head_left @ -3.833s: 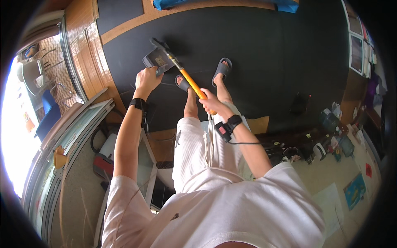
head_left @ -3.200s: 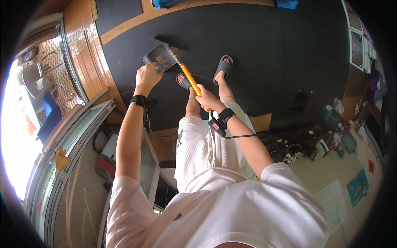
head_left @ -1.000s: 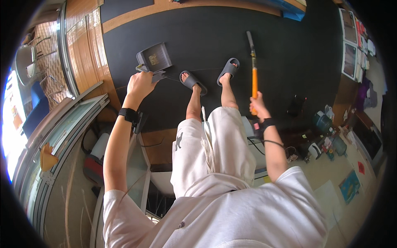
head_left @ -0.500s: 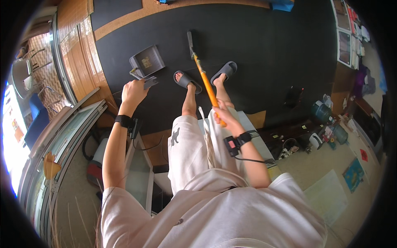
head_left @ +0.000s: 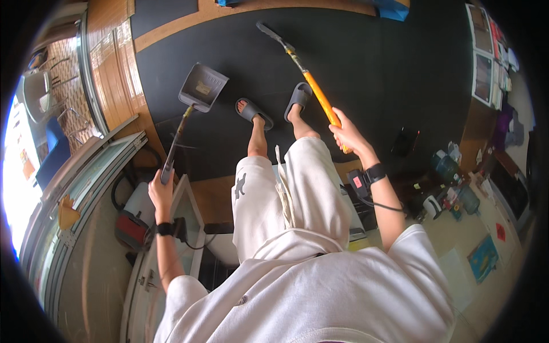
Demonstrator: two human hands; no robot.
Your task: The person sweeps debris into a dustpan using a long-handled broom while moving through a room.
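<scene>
My left hand [head_left: 160,192] is closed round the end of the long handle of a grey dustpan [head_left: 210,81]. The pan lies ahead of it, over the dark floor, with a small pale label or patch inside. In my right hand [head_left: 349,136] is the orange shaft of a broom [head_left: 321,96], gripped near its top end. The broom slants away to the far left, and its narrow grey head [head_left: 267,31] is over the floor beyond my feet. The head and the pan are well apart. Black straps circle both wrists.
My feet, in grey slippers [head_left: 254,112], stand between the dustpan and the broom. A sliding glass door [head_left: 91,188] runs along the left. Bottles and small items [head_left: 457,188] sit at the right. A blue object [head_left: 392,8] is at the far edge.
My left hand has drawn back toward me, and the dustpan's handle now stretches out ahead of it. My right hand has moved right, while the broom head has swung farther away.
</scene>
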